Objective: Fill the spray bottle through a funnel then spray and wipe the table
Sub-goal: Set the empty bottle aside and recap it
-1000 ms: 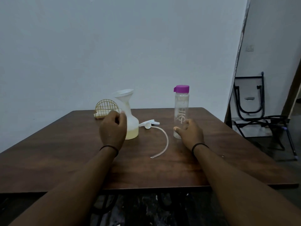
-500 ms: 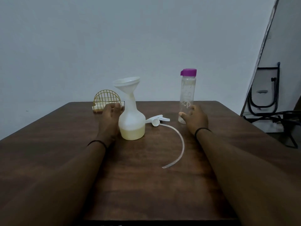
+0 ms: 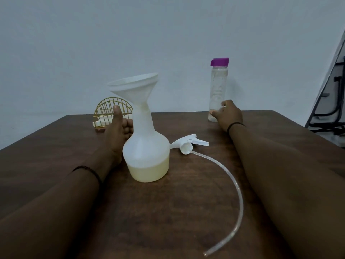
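A white spray bottle [image 3: 147,152] stands mid-table with pale yellow liquid in its bottom. A white funnel [image 3: 134,86] sits tilted in its neck. My left hand [image 3: 119,128] is just left of and behind the bottle's neck, thumb pointing up and fingers loosely curled against its side, not wrapped round it. The spray head [image 3: 188,143] lies on the table to the right with its clear tube [image 3: 237,187] curving toward me. My right hand [image 3: 228,114] grips the base of a clear water bottle [image 3: 218,85] with a purple cap, which stands upright.
A gold wire holder [image 3: 108,111] with white paper in it stands at the back left of the brown wooden table [image 3: 168,212]. Black folded metal frames [image 3: 334,109] lean against the wall at the right. A plain wall is behind the table.
My left hand has let go of the spray bottle's neck and now lies beside it with the thumb raised. My right hand stays at the water bottle's base. My view has moved closer and lower.
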